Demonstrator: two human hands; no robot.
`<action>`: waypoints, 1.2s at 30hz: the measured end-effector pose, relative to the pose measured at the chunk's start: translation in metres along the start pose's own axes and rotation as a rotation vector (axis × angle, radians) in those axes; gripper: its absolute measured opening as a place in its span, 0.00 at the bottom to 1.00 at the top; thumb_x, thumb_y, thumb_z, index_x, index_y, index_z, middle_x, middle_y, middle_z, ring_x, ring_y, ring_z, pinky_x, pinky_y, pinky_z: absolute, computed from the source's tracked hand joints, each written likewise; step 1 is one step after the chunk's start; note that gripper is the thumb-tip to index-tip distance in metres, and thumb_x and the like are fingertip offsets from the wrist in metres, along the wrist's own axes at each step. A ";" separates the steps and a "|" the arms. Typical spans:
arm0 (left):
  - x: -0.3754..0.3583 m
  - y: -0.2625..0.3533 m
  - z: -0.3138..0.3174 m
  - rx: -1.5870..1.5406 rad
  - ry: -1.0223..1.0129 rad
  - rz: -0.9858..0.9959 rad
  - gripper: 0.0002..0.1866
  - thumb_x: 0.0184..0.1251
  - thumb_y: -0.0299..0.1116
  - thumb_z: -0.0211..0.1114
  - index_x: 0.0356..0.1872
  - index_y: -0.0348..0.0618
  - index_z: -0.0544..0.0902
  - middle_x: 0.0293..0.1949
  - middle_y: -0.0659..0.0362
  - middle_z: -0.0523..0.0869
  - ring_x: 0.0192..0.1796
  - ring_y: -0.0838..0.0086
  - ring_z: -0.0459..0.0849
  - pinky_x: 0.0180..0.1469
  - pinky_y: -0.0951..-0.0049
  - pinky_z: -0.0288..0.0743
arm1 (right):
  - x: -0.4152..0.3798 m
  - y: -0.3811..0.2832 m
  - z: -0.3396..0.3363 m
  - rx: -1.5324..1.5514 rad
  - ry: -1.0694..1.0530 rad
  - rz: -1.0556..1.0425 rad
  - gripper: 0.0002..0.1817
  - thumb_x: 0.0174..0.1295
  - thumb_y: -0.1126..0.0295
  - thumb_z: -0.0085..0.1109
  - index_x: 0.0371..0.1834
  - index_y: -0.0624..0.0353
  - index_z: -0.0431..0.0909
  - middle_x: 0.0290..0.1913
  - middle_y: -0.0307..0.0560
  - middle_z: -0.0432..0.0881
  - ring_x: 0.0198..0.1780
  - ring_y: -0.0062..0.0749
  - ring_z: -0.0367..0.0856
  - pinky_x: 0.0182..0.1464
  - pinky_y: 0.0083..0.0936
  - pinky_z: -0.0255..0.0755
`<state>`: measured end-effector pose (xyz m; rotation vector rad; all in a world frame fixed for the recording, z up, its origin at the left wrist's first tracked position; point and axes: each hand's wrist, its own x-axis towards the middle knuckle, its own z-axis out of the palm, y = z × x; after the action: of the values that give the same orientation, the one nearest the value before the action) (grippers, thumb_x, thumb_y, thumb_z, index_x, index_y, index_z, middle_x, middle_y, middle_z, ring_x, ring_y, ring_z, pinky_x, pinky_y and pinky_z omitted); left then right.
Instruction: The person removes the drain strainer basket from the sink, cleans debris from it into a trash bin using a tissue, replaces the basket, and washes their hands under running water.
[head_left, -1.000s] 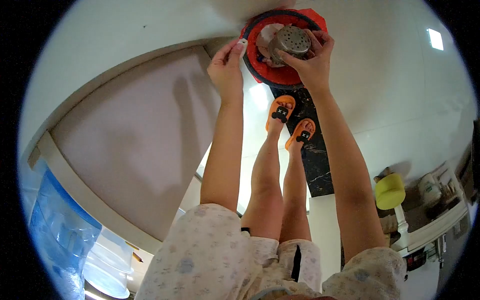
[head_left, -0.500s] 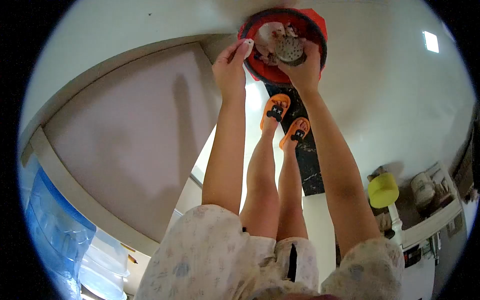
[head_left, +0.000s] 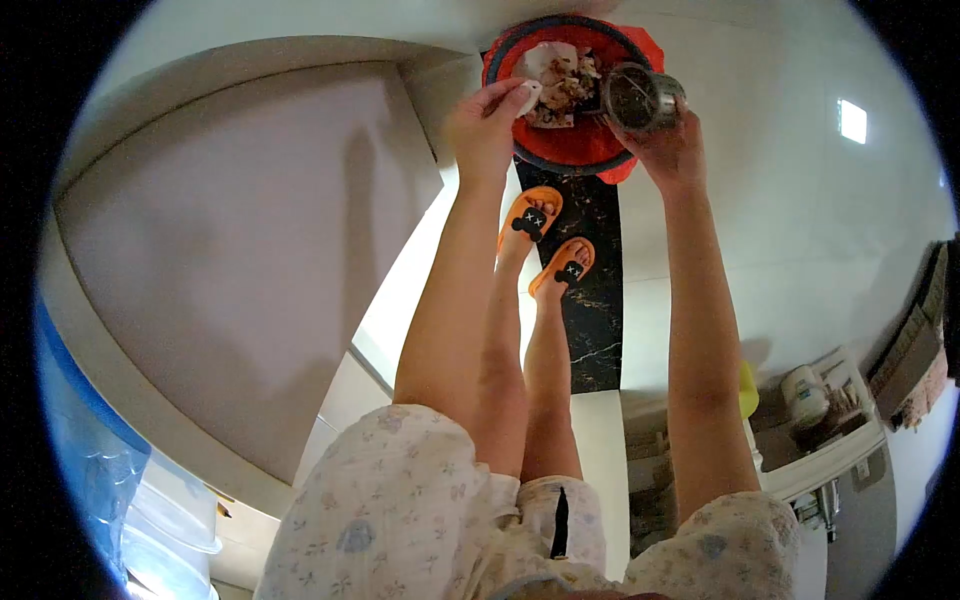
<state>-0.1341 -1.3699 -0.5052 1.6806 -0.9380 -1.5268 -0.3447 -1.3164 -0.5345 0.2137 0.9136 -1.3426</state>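
My right hand (head_left: 668, 145) grips a round strainer cup (head_left: 640, 98), tilted at the right rim of a bin (head_left: 520, 155) lined with a red bag. The cup's dark hollow side faces left. Brown scraps and white paper (head_left: 555, 75) lie inside the bin. At the bin's left rim, my left hand (head_left: 485, 128) pinches a small white piece (head_left: 529, 97) between thumb and fingertips; its exact kind I cannot tell.
My feet in orange slippers (head_left: 530, 220) stand by a black marbled floor strip (head_left: 597, 340). A pale door (head_left: 220, 250) is on the left, beside blue plastic (head_left: 85, 470). Shelving (head_left: 835, 455) with a white container (head_left: 803, 396) stands at lower right.
My right hand has moved the strainer cup right, from over the bin's middle to its rim, and turned it. More brown scraps show in the bin. My left hand still pinches the white piece.
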 end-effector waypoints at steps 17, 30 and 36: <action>-0.026 0.009 0.021 0.187 -0.058 0.151 0.12 0.60 0.34 0.66 0.42 0.39 0.83 0.38 0.56 0.86 0.40 0.75 0.82 0.46 0.78 0.74 | -0.024 0.005 0.007 0.322 -0.051 0.153 0.27 0.62 0.57 0.49 0.64 0.51 0.63 0.66 0.53 0.64 0.68 0.51 0.60 0.64 0.59 0.59; -0.039 0.006 0.023 0.470 -0.230 0.389 0.20 0.61 0.23 0.58 0.56 0.49 0.77 0.47 0.50 0.81 0.49 0.60 0.80 0.52 0.65 0.75 | -0.047 0.005 0.011 0.141 0.008 0.302 0.25 0.65 0.56 0.46 0.64 0.50 0.61 0.66 0.54 0.62 0.67 0.51 0.61 0.65 0.54 0.61; -0.045 0.015 0.015 0.624 -0.411 0.391 0.20 0.59 0.24 0.59 0.54 0.49 0.77 0.46 0.49 0.81 0.49 0.54 0.79 0.52 0.60 0.73 | -0.051 0.004 0.004 0.124 -0.046 0.311 0.25 0.65 0.56 0.46 0.64 0.49 0.61 0.65 0.54 0.63 0.67 0.50 0.61 0.65 0.53 0.64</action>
<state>-0.1528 -1.3395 -0.4710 1.4491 -1.9958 -1.4071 -0.3370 -1.2797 -0.4994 0.4026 0.7247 -1.1101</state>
